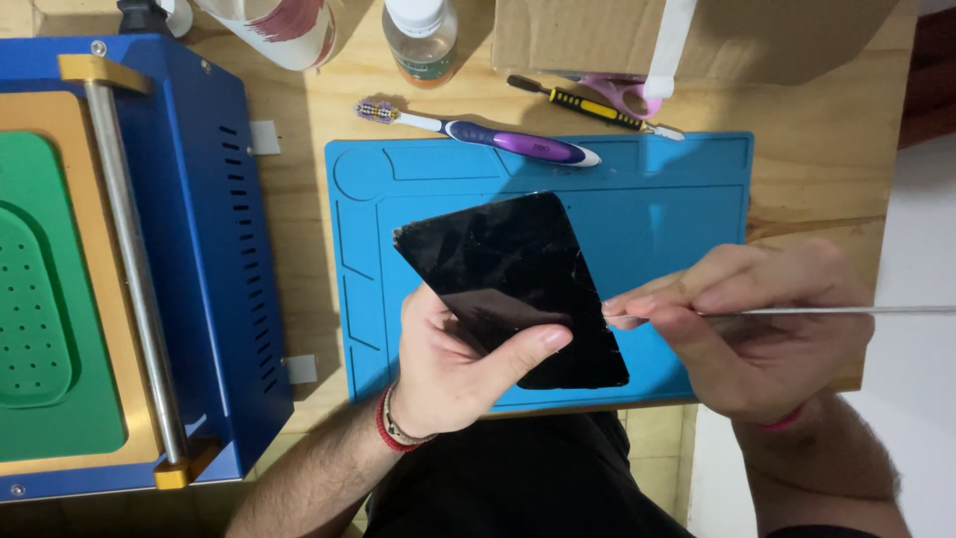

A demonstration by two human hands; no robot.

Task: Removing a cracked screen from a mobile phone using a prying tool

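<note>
Cracked screen [513,284] over mat [687,199]: left hand [453,364] grips it; right hand [757,334] pinches pick [827,312] at its edge; best kept shallow, steady.

metal rod [846,311] cut off at right edge, bottle [422,38] top cropped

screen panel [518,284]: glossy black glass, cracked
mat [677,209]: matt blue rubbery stuff
tool [827,311]: thin bare metal
table [827,159]: pale wood, smooth
machine [214,249]: blue painted metal
</note>
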